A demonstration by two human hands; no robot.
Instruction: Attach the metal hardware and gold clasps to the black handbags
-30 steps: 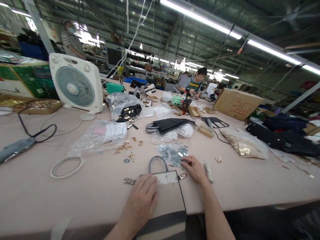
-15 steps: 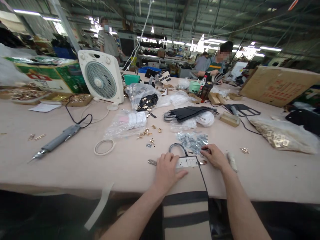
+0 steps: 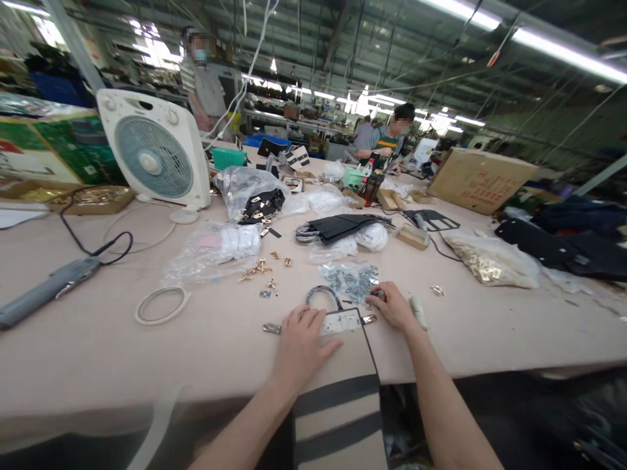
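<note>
A beige bag panel with dark bands (image 3: 337, 372) lies at the table's front edge and hangs over it. Its top carries a curved, wrapped handle (image 3: 323, 292), a pale strip (image 3: 340, 321) and a metal tab jutting out on each side. My left hand (image 3: 302, 346) rests flat across the left part of that top edge, fingers spread. Just right of the handle, my right hand (image 3: 392, 305) has its fingertips pinched together on something small and dark that I cannot make out. They are beside a clear plastic bag of small grey metal parts (image 3: 350, 281).
Brass-coloured fittings (image 3: 257, 269) and a tape roll (image 3: 161, 307) lie left of the panel. Farther left are an electric screwdriver (image 3: 49, 290) and a box fan (image 3: 154, 150). Black straps (image 3: 343, 227) lie behind. To the right sits a bag of metal plates (image 3: 490, 261). Co-workers are beyond the table.
The view has turned to the right, so everything sits farther left in the picture. Both hands keep nearly the same places on and beside the panel.
</note>
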